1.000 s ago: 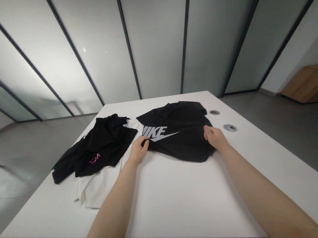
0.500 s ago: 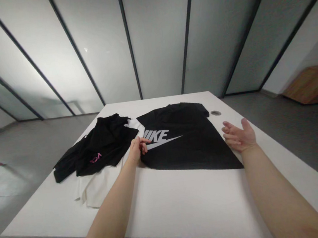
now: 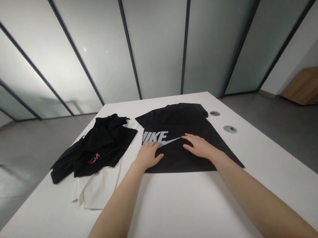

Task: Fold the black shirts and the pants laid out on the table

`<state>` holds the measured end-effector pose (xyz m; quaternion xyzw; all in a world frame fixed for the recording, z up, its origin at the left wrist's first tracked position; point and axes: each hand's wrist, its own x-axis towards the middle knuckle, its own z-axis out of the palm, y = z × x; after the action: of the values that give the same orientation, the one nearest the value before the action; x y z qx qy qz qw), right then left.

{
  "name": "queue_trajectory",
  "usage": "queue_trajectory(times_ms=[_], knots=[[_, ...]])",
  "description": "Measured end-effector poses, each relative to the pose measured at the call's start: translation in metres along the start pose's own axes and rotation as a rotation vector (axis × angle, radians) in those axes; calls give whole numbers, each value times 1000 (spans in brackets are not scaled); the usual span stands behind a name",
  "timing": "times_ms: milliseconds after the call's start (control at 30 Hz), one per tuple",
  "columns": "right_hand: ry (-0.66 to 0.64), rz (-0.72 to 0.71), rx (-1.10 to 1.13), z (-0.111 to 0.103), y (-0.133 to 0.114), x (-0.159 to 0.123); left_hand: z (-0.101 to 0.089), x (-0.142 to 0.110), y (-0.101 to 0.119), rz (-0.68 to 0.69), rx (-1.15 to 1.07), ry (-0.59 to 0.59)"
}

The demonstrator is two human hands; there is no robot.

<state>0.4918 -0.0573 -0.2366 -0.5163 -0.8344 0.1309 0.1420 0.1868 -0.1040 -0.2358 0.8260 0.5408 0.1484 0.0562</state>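
Observation:
A black T-shirt [image 3: 181, 155] with a grey NIKE print lies spread on the white table, its hem toward me and its sleeves at the far side. My left hand [image 3: 148, 155] rests palm down on its left edge, fingers out over the lower part of the print. On the shirt's middle right, my right hand [image 3: 198, 145] lies with fingers spread near the tip of the swoosh. Neither hand grips the cloth.
Left of the shirt, a crumpled black garment [image 3: 103, 142] with a pink print lies over a white garment [image 3: 100, 189]. Two round cable grommets, one far [image 3: 215, 113] and one nearer [image 3: 230, 129], sit in the white table [image 3: 176, 202]. Glass panels stand behind.
My right hand has moved left from beside the shirt's right edge onto the shirt, uncovering the nearer grommet. My left hand has opened from a loose curl and flattened onto the cloth.

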Motion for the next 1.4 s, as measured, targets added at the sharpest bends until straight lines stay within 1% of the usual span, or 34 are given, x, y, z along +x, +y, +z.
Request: queue_trajectory(times_ms=[67, 133, 200, 233, 300, 367, 433, 500, 567, 633, 733, 800, 867, 933, 1000, 1033, 1067, 1133, 1167, 1233, 1300, 1400], knots=[[-70, 5, -67, -5, -11, -3, -12, 0, 10, -64, -23, -55], [-133, 38, -22, -13, -19, -4, -23, 0, 17, -135, -65, -110], [-131, 74, 25, -18, -24, -5, -29, 1, 22, -172, -70, -119], [-100, 74, 26, -18, -26, -4, -29, 2, 24, -175, -62, -92], [-6, 25, -22, -11, -28, -3, -22, 2, 24, -157, -32, 0], [35, -7, -99, 2, -28, -2, -8, 3, 22, -131, 13, 57], [-13, 49, -184, 15, -27, 0, 7, 3, 18, -142, 70, 27], [-83, 160, -241, 24, -27, 1, 21, 3, 13, -199, 108, -28], [-117, 244, -263, 29, -27, 3, 29, 3, 9, -254, 124, -41], [-123, 283, -273, 29, -29, 3, 32, 3, 8, -281, 137, -27], [-130, 309, -275, 28, -32, 3, 26, 1, 13, -266, 163, -17], [-129, 322, -276, 28, -33, 2, 15, 1, 18, -242, 159, -8], [-125, 334, -278, 29, -33, 1, 0, 2, 19, -260, 119, 31], [-119, 339, -275, 30, -32, -1, -14, 4, 12, -336, 104, 136], [-110, 337, -269, 31, -31, -1, -23, 4, -4, -453, 159, 255], [-104, 334, -265, 31, -31, -2, -25, 3, -14, -524, 194, 278], [-99, 329, -261, 31, -31, -2, -25, 2, -25, -600, 210, 251], [-92, 318, -254, 31, -30, -2, -21, 0, -46, -742, 185, 140], [-90, 313, -251, 31, -30, -3, -17, -1, -56, -777, 170, 97], [-85, 309, -248, 31, -29, -3, -11, 0, -69, -802, 152, 60], [-83, 305, -244, 32, -28, -4, -6, 3, -78, -801, 159, 66], [-92, 295, -231, 33, -26, -4, -5, 14, -87, -813, 174, 82]])
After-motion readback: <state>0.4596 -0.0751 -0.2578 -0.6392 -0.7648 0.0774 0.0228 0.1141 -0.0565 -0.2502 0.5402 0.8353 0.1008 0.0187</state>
